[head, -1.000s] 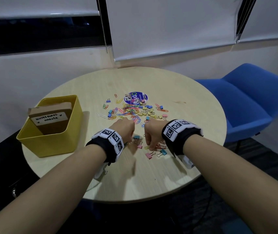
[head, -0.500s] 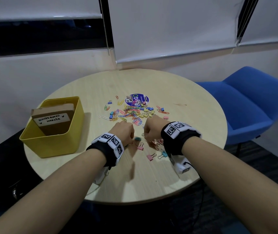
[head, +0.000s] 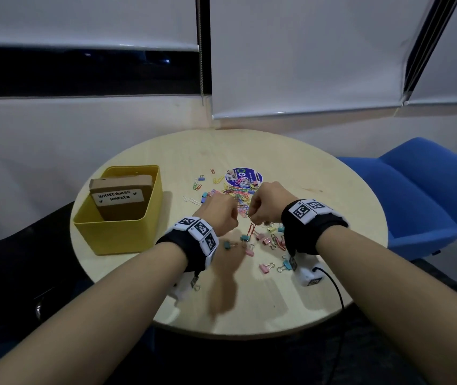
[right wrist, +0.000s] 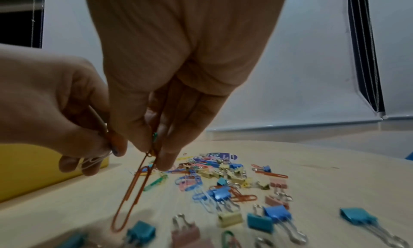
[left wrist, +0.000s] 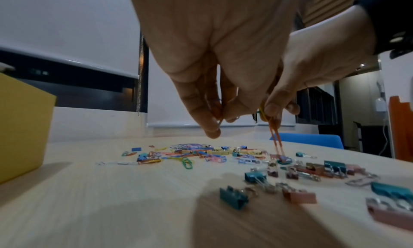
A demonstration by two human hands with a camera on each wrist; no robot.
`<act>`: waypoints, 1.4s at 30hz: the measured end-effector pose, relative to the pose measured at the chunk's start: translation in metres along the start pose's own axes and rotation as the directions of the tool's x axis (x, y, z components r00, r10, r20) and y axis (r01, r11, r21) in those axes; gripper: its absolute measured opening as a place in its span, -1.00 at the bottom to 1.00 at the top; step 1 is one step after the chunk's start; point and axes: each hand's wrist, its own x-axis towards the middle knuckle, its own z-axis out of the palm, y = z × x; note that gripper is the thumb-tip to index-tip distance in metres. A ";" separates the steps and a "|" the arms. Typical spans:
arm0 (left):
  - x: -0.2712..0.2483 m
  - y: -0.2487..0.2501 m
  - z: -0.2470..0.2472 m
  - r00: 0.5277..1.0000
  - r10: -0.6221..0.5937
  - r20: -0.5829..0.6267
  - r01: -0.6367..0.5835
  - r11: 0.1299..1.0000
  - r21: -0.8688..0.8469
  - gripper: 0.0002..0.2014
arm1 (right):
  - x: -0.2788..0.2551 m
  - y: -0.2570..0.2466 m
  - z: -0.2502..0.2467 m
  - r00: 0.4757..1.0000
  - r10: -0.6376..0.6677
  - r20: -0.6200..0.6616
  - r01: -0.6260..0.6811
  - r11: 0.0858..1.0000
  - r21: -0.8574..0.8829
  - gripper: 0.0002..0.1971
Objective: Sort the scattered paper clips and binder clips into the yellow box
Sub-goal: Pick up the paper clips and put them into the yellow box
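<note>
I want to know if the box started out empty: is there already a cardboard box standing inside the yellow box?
Yes: in the head view a brown cardboard box with a handwritten label stands inside the yellow box.

Coloured paper clips [head: 238, 194] and binder clips [head: 266, 266] lie scattered (some blurred) beside the upright yellow box [head: 116, 232].

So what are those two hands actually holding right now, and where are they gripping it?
The right hand pinches a long orange paper clip by its top end, so it hangs down. The left hand pinches a few small clips at its fingertips; which part cannot be told.
</note>
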 end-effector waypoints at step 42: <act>-0.066 -0.131 -0.111 0.941 -0.231 -0.247 0.229 0.973 -0.038 -0.78 | 0.068 -0.162 0.033 0.945 -0.320 -0.066 0.319 0.948 -0.024 -0.82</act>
